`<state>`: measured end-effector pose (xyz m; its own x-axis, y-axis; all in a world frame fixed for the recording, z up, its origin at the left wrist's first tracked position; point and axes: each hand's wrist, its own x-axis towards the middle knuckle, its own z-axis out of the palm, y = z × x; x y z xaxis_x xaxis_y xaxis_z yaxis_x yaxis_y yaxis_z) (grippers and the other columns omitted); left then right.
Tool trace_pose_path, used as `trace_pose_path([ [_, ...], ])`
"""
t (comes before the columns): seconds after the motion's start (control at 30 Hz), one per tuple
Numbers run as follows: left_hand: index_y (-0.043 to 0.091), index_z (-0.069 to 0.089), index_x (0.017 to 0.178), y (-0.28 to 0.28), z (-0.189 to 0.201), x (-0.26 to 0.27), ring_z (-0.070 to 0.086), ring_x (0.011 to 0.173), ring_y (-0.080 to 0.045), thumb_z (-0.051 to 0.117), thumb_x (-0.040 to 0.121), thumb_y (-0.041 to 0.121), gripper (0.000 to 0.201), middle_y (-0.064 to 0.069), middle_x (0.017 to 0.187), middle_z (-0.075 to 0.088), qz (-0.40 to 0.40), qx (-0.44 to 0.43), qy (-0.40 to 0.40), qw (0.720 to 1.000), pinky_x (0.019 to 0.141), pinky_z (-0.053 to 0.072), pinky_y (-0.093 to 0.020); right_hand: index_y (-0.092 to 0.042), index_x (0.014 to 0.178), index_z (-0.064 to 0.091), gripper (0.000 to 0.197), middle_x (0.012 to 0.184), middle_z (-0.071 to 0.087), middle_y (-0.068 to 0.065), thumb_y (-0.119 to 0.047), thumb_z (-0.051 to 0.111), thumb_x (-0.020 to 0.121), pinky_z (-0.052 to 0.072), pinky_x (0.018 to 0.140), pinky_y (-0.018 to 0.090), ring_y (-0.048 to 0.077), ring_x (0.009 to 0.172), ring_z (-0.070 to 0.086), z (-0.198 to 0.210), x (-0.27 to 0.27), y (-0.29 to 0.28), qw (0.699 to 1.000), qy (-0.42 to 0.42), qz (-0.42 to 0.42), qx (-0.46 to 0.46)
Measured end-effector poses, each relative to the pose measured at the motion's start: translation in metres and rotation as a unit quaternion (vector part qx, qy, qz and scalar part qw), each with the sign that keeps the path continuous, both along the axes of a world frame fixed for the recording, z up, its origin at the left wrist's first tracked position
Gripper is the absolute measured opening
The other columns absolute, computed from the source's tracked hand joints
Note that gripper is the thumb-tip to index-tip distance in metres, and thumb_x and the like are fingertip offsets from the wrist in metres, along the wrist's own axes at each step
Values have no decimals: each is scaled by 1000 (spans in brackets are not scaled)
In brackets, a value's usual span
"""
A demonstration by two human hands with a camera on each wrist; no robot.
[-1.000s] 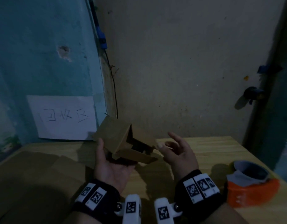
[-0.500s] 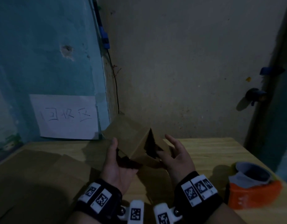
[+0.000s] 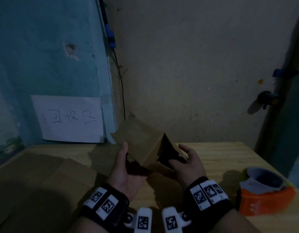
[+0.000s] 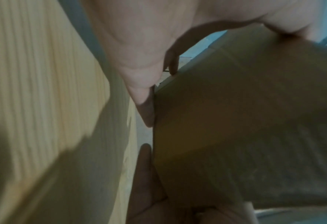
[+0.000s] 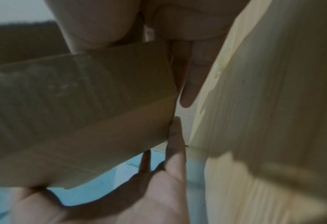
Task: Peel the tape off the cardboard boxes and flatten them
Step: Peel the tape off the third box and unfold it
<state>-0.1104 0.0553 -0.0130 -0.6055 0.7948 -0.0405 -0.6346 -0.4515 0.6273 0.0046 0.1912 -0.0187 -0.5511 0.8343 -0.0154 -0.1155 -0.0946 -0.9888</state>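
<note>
- Nearest the camera, a person's left hand (image 3: pixel 126 174) and right hand (image 3: pixel 187 163) are holding a small brown cardboard box (image 3: pixel 143 145) just above the pale wooden counter (image 3: pixel 221 155); the left grip is cupping it from below with the thumb lying on the upper face, and the right grip is curling round its open right end.
- A second ago the right hand was hanging open beside the box; it is now closing on the end, and the box is leaning over into a skewed, wedge-like shape, which suggests the flattening is getting under way.
- The cardboard is looking matte and creased, its dark hollow showing at the right end; no tape is showing on the visible faces.
- To the left, flattened brown cardboard sheets (image 3: pixel 36 179) are lying on the counter; to the right an orange tape dispenser (image 3: pixel 266 197) is sitting near the edge.
- Behind, a white paper sign (image 3: pixel 68 118) with handwritten characters is hanging on the blue wall.
</note>
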Motion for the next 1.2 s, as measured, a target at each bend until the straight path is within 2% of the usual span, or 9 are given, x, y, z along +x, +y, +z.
trace_pose_path([
  [0.13, 21, 55, 147, -1, -3, -4, 62, 126, -45, 95, 49, 64, 114, -21, 137, 67, 12, 3, -24, 1000, 114, 39, -66, -33, 130, 55, 59, 123, 62, 14, 0, 70, 84, 61, 80, 52, 36, 101, 69, 2, 5, -4, 997, 55, 39, -37],
  [0.2, 21, 56, 146, -4, -1, -5, 60, 129, -45, 87, 59, 69, 104, -21, 139, 66, 3, 36, -29, 999, 116, 36, -65, -31, 129, 59, 49, 122, 64, 17, -3, 64, 89, 61, 80, 53, 38, 101, 69, 7, 6, -5, 993, 88, 53, -66],
  [0.37, 22, 63, 140, -9, 9, 0, 58, 126, -55, 70, 76, 76, 84, -28, 134, 67, -2, 95, -101, 990, 110, 34, -77, -19, 105, 75, 21, 105, 75, 19, -10, 64, 90, 60, 79, 51, 39, 98, 72, 12, 6, -8, 985, 130, 69, -86],
  [0.57, 17, 59, 140, -5, 7, -1, 60, 124, -53, 81, 63, 68, 95, -28, 130, 69, 39, 64, -97, 992, 109, 40, -72, -11, 78, 57, 26, 75, 67, 10, -24, 79, 81, 58, 65, 41, 25, 65, 67, 11, 10, -5, 995, 19, -65, 72],
  [0.67, 17, 59, 141, -5, 5, -2, 62, 122, -49, 86, 59, 64, 98, -26, 128, 70, 64, 43, -83, 994, 110, 43, -67, -17, 66, 63, 23, 61, 62, 1, -26, 77, 83, 51, 60, 36, 18, 60, 58, 15, 15, -11, 990, 53, -42, 124],
  [0.8, 16, 58, 138, -1, 2, -2, 64, 122, -44, 77, 73, 60, 80, -24, 130, 70, 70, 10, -75, 995, 111, 43, -61, -16, 77, 77, 8, 70, 75, -4, -23, 74, 81, 51, 56, 16, 5, 65, 69, 22, 14, -25, 974, 133, 28, 180],
  [0.93, 22, 53, 145, 2, -3, -4, 64, 125, -40, 90, 59, 60, 101, -19, 137, 67, 67, -13, -1, 998, 112, 43, -59, -19, 86, 79, 35, 91, 79, 7, -52, 78, 74, 54, 68, 27, 21, 86, 74, 15, 6, -21, 975, 141, 94, 146],
  [1.07, 24, 42, 152, 2, -5, -6, 61, 131, -38, 93, 59, 57, 111, -18, 146, 60, 88, 18, 76, 993, 115, 40, -62, -7, 91, 72, 57, 87, 78, 12, -45, 88, 53, 58, 69, 31, 23, 80, 74, 16, 5, -20, 972, 185, 120, 84],
  [1.2, 32, 40, 152, 2, -4, -3, 64, 127, -39, 99, 47, 52, 122, -16, 144, 62, 111, 28, 117, 987, 106, 46, -68, -21, 75, 72, 54, 83, 73, 10, -49, 97, 36, 57, 68, 41, 28, 77, 71, 16, 6, -17, 965, 217, 141, 31],
])
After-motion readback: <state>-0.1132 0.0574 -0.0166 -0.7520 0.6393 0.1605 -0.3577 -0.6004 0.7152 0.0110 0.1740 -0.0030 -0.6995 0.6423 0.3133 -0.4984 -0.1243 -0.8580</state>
